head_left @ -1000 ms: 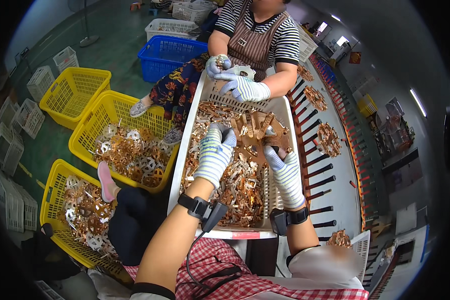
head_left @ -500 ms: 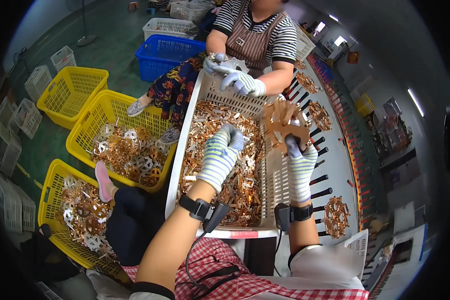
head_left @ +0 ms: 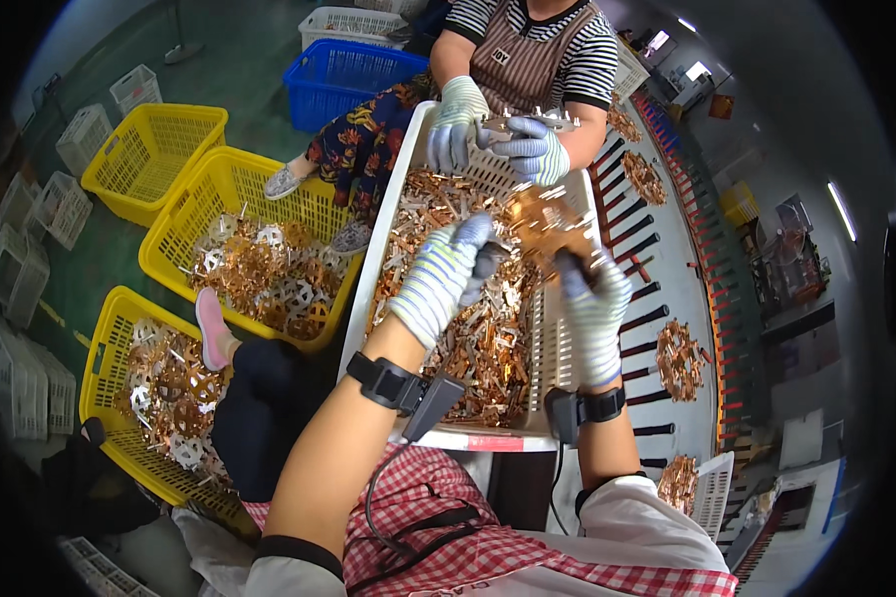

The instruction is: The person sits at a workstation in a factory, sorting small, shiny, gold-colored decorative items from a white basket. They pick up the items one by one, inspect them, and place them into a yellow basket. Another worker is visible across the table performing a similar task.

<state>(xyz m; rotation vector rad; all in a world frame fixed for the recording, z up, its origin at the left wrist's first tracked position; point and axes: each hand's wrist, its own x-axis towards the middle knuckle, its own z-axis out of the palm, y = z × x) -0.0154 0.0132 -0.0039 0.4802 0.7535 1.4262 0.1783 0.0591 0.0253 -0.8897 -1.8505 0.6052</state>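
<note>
My right hand [head_left: 594, 308], in a striped knit glove, grips a copper-coloured cut-out metal part [head_left: 550, 227] by its near edge. Motion smears that part, which is held above the right side of a white crate [head_left: 551, 343]. Small copper and silver metal strips [head_left: 468, 368] fill the crate. Just left of the part, over the strips, my gloved left hand [head_left: 440, 274] has its fingers curled closed; what they hold, if anything, I cannot make out. Across the crate, a co-worker's gloved hand [head_left: 536, 151] holds a silvery part [head_left: 528, 123]; their other hand [head_left: 456, 124] hangs at the crate's far end.
Yellow crates [head_left: 147, 261] stand at left, two with cut-out metal parts in them. A blue crate [head_left: 343, 85] is farther back. Along the right runs a pale bench or conveyor [head_left: 689, 289] with black-handled rods and copper-coloured parts [head_left: 679, 360].
My right hand has tilted the copper-coloured part leftward over the crate. My left hand has moved toward it. The co-worker's hands have separated, one raising a silvery part. The whole view has shifted slightly.
</note>
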